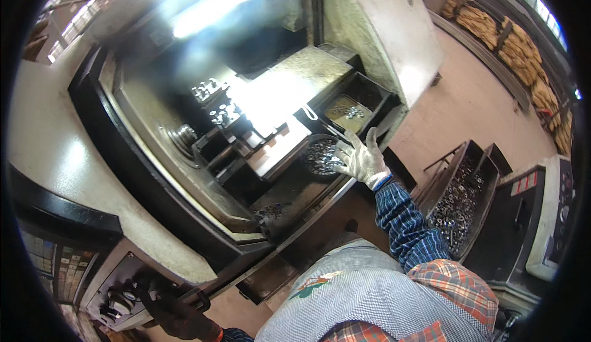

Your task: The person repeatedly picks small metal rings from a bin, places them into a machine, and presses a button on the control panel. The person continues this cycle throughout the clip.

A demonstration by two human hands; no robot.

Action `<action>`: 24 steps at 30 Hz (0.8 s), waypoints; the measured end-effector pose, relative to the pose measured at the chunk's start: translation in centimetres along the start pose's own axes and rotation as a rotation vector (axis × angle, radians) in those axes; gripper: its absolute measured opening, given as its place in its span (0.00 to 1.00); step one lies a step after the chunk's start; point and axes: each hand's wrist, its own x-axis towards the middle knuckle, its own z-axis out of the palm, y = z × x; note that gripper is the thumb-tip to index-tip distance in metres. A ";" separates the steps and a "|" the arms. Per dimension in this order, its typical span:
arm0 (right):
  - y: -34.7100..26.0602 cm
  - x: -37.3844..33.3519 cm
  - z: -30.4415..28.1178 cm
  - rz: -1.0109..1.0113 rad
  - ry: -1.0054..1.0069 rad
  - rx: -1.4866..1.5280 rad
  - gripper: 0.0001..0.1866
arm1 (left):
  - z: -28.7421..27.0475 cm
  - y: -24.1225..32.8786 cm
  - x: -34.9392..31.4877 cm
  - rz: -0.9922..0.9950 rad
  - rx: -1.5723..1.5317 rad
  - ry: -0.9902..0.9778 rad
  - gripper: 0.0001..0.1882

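Head view: the right hand (362,157), in a pale glove, reaches out with fingers spread apart over the rim of a round bowl (320,155) full of small metal rings; it grips nothing that I can see. The bowl sits inside the lathe (203,157), just right of the tool slide, near a dark tray (348,112) holding a few more rings.

To pick well, I judge the fingers should close on one ring from the top of the heap rather than rake through it.

The left hand (175,314), dark-gloved, rests at the control panel (117,293) (its fingers too dark to tell whether curled or flat).

The rings lie jumbled, pointing no single way; the bowl's mouth faces up, and being round it has no long axis.

A bin (458,203) of similar rings stands on the right.
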 end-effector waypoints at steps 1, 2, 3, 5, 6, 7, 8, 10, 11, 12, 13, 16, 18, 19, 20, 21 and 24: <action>-0.4 -1.5 0.4 -0.045 -0.064 0.097 0.64 | 0.1 0.4 -0.6 -0.079 -0.088 -0.002 0.20; -0.7 -2.7 0.9 -0.087 -0.080 0.144 0.61 | 0.2 0.8 -1.3 -0.159 -0.175 0.002 0.20; -0.9 -4.0 1.3 -0.132 -0.083 0.216 0.58 | 0.5 1.2 -2.1 -0.150 -0.167 -0.006 0.21; -1.4 -6.6 1.9 -0.164 -0.215 0.249 0.52 | 1.2 2.2 -3.9 -0.129 -0.157 -0.020 0.22; -1.9 -7.8 2.4 -0.166 -0.183 0.254 0.51 | 1.7 2.9 -5.0 0.036 -0.125 -0.049 0.21; -2.3 -9.0 2.5 -0.167 -0.191 0.257 0.50 | 2.8 3.6 -6.2 0.103 -0.290 -0.133 0.22; -2.7 -10.4 2.6 -0.169 -0.154 0.207 0.49 | 4.0 4.4 -7.4 0.131 -0.430 -0.221 0.23; -3.6 -13.1 2.6 -0.186 -0.091 -0.025 0.44 | 6.5 7.3 -10.8 -0.206 -0.699 -0.664 0.23; -3.9 -14.4 2.6 -0.178 -0.004 -0.169 0.39 | 7.5 9.1 -12.3 -0.416 -0.739 -0.846 0.23; -3.6 -16.3 2.7 -0.308 0.069 -0.563 0.31 | 8.4 11.2 -13.7 -0.545 -0.887 -1.012 0.25; -3.2 -18.4 2.6 -0.415 -0.029 -0.804 0.27 | 9.6 13.8 -15.0 -0.673 -1.030 -1.191 0.26; -3.8 -24.1 1.5 -0.544 -0.038 -1.703 0.26 | 11.4 23.4 -19.7 -1.097 -1.359 -1.822 0.30; -2.9 -27.2 0.4 -0.546 0.087 -2.002 0.26 | 10.7 28.6 -23.0 -1.242 -1.496 -2.187 0.37; -3.0 -28.9 -0.5 -0.450 0.170 -2.110 0.24 | 10.2 31.0 -24.5 -1.254 -1.409 -2.334 0.40; -3.0 -29.8 -2.0 -0.442 0.256 -2.105 0.23 | 10.3 32.7 -26.1 -1.223 -1.302 -2.386 0.41; -3.5 -31.5 -3.4 -0.318 0.320 -2.114 0.22 | 9.5 34.6 -27.7 -1.204 -1.247 -2.451 0.42; -5.0 -37.3 -7.2 -0.552 0.504 -2.029 0.19 | 7.2 39.4 -32.1 -1.350 -1.117 -2.717 0.45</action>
